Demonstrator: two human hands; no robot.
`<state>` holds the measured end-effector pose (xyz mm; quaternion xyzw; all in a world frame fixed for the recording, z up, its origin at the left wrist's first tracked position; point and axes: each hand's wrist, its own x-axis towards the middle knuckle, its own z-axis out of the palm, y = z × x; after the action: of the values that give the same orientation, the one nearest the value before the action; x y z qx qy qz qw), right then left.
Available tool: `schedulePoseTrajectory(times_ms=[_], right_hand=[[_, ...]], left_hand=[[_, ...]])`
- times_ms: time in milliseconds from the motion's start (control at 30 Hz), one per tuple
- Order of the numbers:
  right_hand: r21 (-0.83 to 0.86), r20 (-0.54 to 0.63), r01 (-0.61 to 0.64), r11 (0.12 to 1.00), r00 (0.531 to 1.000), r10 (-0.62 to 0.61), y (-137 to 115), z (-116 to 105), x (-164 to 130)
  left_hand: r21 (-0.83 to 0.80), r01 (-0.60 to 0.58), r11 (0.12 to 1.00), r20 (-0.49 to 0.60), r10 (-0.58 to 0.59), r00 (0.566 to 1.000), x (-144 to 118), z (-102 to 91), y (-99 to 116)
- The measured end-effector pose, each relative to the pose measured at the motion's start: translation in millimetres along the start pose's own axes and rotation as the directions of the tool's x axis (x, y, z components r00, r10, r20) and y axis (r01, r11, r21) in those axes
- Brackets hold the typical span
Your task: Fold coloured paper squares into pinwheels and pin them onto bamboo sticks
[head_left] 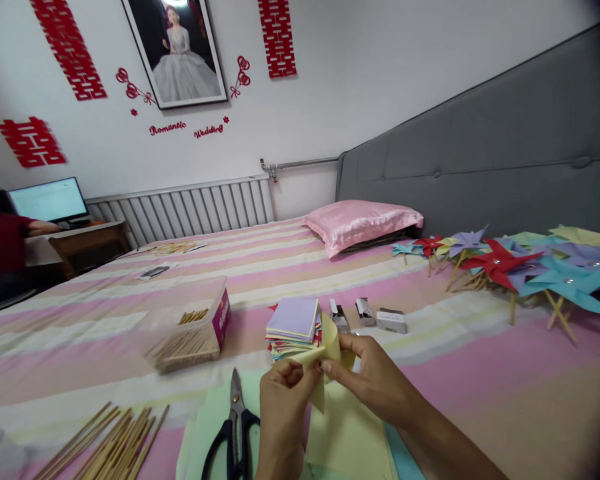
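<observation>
Both hands meet at a yellow paper pinwheel (334, 341) with its corners folded toward the middle. My left hand (287, 397) pinches its left side with thumb and fingers. On the other side, my right hand (373, 373) grips a curled flap, the thumb pressed near the centre. Just behind the fingers stands a stack of coloured paper squares (293, 320), lilac on top. Yellow paper sheets (350, 433) lie under the hands. Black-handled scissors (236, 420) rest on pale green paper (195, 427), left of my left hand.
A clear plastic box (185, 333) holds short sticks. Loose wooden sticks (120, 440) lie front left. Small boxes (391, 320) sit behind the right hand. Finished pinwheels (525, 267) crowd the right side, near a pink pillow (363, 223). A person in a red sleeve (3, 233) is at a monitor.
</observation>
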<state>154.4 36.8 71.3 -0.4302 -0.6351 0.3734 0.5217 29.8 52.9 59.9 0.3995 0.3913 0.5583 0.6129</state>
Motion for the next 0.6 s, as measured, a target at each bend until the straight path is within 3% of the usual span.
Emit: schedulePoseTrajectory(times_ms=[600], right_hand=[[0.096, 0.052, -0.025, 0.995, 0.998, 0.021, 3.2, -4.2, 0.4]], left_hand=[[0.102, -0.09, 0.991, 0.045, 0.085, 0.995, -2.1, -4.2, -3.8]])
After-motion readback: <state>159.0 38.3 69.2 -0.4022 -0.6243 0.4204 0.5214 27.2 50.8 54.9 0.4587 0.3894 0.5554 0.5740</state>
